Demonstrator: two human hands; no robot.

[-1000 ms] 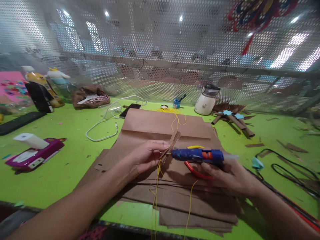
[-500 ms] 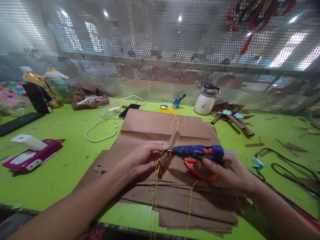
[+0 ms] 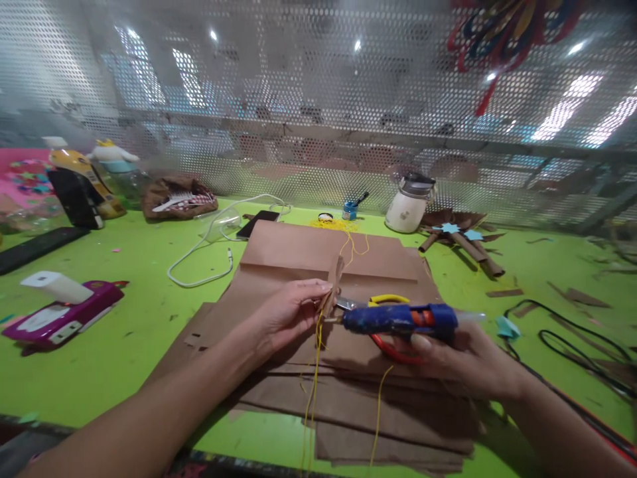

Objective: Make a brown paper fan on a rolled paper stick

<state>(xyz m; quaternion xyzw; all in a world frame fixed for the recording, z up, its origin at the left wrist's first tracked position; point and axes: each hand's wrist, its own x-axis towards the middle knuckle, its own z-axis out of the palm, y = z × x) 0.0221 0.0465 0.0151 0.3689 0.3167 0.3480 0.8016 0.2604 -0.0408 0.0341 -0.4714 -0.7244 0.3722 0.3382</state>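
Observation:
Between the thumb and fingers of my left hand (image 3: 293,309) is a narrow folded strip of brown paper (image 3: 334,275), held upright. Yellow string (image 3: 317,372) hangs down from its lower end. My right hand (image 3: 462,352) grips a blue glue gun (image 3: 398,320) with a clear glue stick jutting from its back. Its metal nozzle points left, close to the lower part of the strip; whether they touch I cannot tell. Behind the glue gun lie scissors with yellow and red handles (image 3: 389,300), partly hidden, on stacked brown paper sheets (image 3: 328,242).
On the green table (image 3: 144,265) stand a white jar (image 3: 407,206) and a small blue bottle (image 3: 350,210). A phone (image 3: 257,224), a white cable (image 3: 199,284) and a purple power strip (image 3: 62,315) lie left. Rolled brown paper pieces (image 3: 478,249) and a black cord (image 3: 547,335) lie right.
The glue gun has shifted slightly right and down, its nozzle lower along the strip. The paper strip stands more upright, and more of the scissors shows.

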